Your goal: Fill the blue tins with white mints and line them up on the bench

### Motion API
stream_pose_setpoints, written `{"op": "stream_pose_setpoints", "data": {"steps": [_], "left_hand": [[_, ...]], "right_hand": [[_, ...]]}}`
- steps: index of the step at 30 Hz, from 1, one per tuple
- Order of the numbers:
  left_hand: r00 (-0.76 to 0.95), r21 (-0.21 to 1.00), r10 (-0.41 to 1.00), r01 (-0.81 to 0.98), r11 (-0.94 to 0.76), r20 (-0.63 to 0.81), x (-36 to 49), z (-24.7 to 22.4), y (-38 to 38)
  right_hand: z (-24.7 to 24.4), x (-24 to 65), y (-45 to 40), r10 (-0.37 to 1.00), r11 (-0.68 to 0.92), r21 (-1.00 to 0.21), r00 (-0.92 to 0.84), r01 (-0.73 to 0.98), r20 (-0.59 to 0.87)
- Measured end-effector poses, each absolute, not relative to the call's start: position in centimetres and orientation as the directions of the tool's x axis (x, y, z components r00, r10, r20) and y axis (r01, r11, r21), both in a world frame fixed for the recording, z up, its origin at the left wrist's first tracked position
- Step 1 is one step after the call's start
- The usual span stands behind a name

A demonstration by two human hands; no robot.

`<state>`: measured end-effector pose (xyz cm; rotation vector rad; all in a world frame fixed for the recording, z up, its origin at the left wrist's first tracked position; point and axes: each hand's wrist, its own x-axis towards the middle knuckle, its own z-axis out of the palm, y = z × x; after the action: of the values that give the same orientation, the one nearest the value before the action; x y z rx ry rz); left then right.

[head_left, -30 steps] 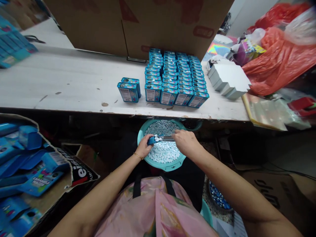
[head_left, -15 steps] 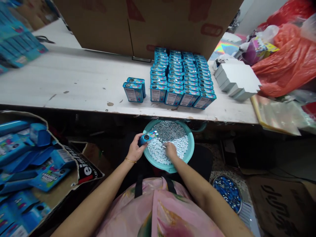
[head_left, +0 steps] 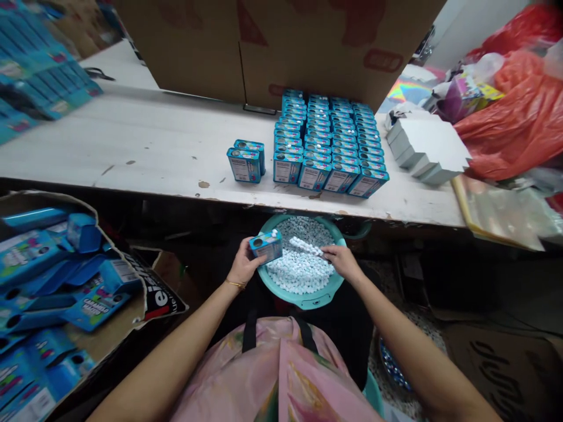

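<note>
My left hand (head_left: pixel 241 265) is closed around a small blue tin (head_left: pixel 268 248), tilted over the left side of a turquoise basin (head_left: pixel 273 287). A dark round opening shows in the tin's top, and a few white pellets sit at its far end. White mint-like pellets (head_left: pixel 299 274) fill the basin. In the closed fingers of my right hand (head_left: pixel 345 262) is a narrow scoop (head_left: pixel 307 246), heaped with pellets and pointing left toward the tin. The pellets hide most of the scoop. A gap separates scoop and tin.
Blue tins (head_left: pixel 332 143) stand in rows on the white table (head_left: pixel 176 146), with two more tins (head_left: pixel 244 164) to their left. A large cardboard box (head_left: pixel 281 47) stands behind. At left, an open carton (head_left: pixel 118 328) holds blue packs; white boxes (head_left: pixel 428 143) lie at right.
My right hand has risen from the pellets and moved right, bringing up the loaded scoop. The tin in my left hand has turned so its side faces me more.
</note>
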<state>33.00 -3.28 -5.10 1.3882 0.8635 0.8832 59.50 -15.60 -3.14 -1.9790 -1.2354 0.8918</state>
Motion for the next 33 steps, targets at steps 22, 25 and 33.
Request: {"op": "stream_pose_setpoints", "data": {"steps": [22, 25, 33], "left_hand": [[0.613, 0.858, 0.781, 0.333, -0.391, 0.118, 37.0, -5.1, -4.8], [0.599, 0.866, 0.794, 0.338, -0.368, 0.104, 36.8, -5.2, -4.7], [0.513, 0.869, 0.848, 0.348, -0.351, 0.137, 34.0, -4.1, -3.6]], "right_hand": [[11.5, 53.4, -12.2, 0.929, -0.136, 0.037, 0.141, 0.990, -0.342], [12.6, 53.1, -12.3, 0.935, -0.105, 0.061, 0.119, 0.993, -0.335], [3.4, 58.4, -15.6, 0.841, -0.380, 0.048, 0.367, 0.924, -0.397]]}}
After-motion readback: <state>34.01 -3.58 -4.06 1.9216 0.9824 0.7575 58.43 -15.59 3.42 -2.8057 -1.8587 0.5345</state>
